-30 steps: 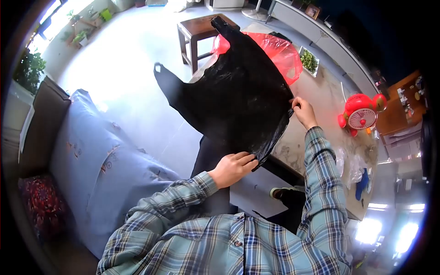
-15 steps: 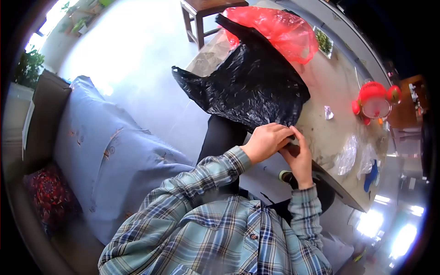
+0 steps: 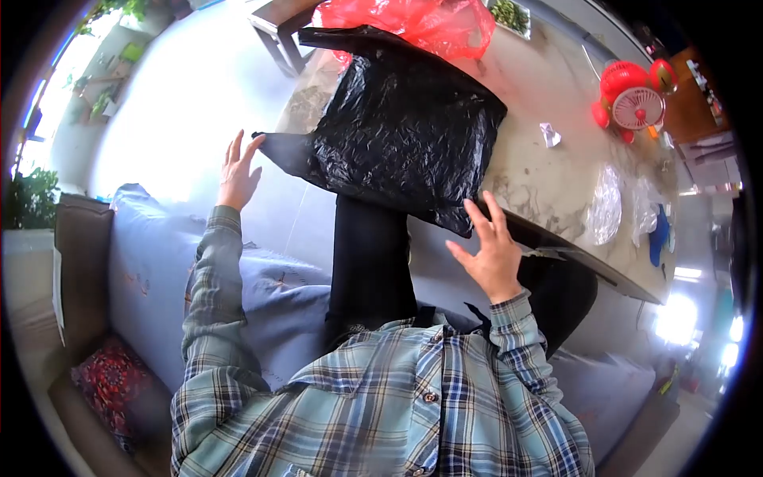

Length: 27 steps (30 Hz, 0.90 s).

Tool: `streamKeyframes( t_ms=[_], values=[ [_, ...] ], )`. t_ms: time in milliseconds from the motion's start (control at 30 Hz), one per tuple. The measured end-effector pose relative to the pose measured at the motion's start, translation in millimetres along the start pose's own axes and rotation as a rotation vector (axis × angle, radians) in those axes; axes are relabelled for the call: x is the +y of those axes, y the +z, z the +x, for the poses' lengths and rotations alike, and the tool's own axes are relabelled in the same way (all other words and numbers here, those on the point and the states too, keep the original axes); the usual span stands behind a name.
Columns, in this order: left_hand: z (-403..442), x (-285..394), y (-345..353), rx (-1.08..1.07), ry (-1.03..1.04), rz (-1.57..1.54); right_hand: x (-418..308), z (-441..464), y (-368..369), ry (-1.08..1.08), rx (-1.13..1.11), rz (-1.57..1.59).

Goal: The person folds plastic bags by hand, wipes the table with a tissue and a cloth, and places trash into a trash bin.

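A black plastic bag [image 3: 405,127] lies spread out and crinkled, partly on the marble-patterned table [image 3: 548,187] and partly over its edge above my leg. One of its handles points toward my left hand [image 3: 237,173], whose fingers are raised and apart. A fingertip is at the handle's tip; whether it touches I cannot tell. Close to the bag's near right corner is my right hand [image 3: 493,253], fingers spread, with nothing held in it.
Behind the black bag lies a red plastic bag [image 3: 421,28]. A red fan [image 3: 636,103], crumpled paper [image 3: 549,135] and clear plastic wrap [image 3: 606,207] are on the table. A wooden stool [image 3: 278,28] stands beyond it, and a cloth-covered sofa [image 3: 151,262] is at left.
My hands were together at the bag's near edge; they have moved apart, the left toward the handle. The bag lies flatter and more spread out. The view has shifted.
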State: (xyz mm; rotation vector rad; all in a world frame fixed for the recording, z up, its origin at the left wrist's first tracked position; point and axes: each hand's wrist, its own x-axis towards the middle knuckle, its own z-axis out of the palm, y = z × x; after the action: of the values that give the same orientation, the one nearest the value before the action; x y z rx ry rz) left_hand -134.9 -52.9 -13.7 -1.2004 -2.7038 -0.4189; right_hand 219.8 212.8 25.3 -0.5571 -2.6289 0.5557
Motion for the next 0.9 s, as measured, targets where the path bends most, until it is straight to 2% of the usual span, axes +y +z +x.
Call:
streamKeyframes(
  t_ms=[100,200,267,367,467,567,667,733,867,900],
  values=[
    [12.2,-7.4,16.6,0.037,-0.005,-0.084,6.1,-7.1,23.3,0.080,-0.046,0.023],
    [20.1,-15.4,20.6,0.032,0.026,-0.136,10.1,-4.4,40.5,0.155,0.012,0.091],
    [21.3,-16.1,19.2,0.017,-0.003,-0.234,10.2,0.3,46.3,0.134,0.146,0.184],
    [21.4,-5.0,3.3,0.059,-0.061,-0.364,10.1,4.1,38.3,0.169,0.131,0.341],
    [19.4,-7.7,-2.4,0.109,-0.061,-0.362,11.4,8.5,33.0,0.078,0.193,0.210],
    [21.1,-5.1,-6.3,0.135,-0.118,-0.394,14.4,12.7,33.8,0.141,0.181,0.198],
    [23.0,0.8,-10.4,0.129,-0.227,-0.415,17.0,14.1,30.7,0.327,0.128,0.274],
    [25.3,-1.3,-9.0,0.138,-0.267,-0.464,22.7,15.0,33.1,0.342,0.154,0.274],
    [23.9,1.1,-11.8,0.155,-0.140,-0.510,15.4,28.4,40.4,0.225,0.298,0.121],
    [23.7,0.4,-11.5,0.143,-0.162,-0.523,11.5,30.0,41.1,0.247,0.285,0.089]
  ],
)
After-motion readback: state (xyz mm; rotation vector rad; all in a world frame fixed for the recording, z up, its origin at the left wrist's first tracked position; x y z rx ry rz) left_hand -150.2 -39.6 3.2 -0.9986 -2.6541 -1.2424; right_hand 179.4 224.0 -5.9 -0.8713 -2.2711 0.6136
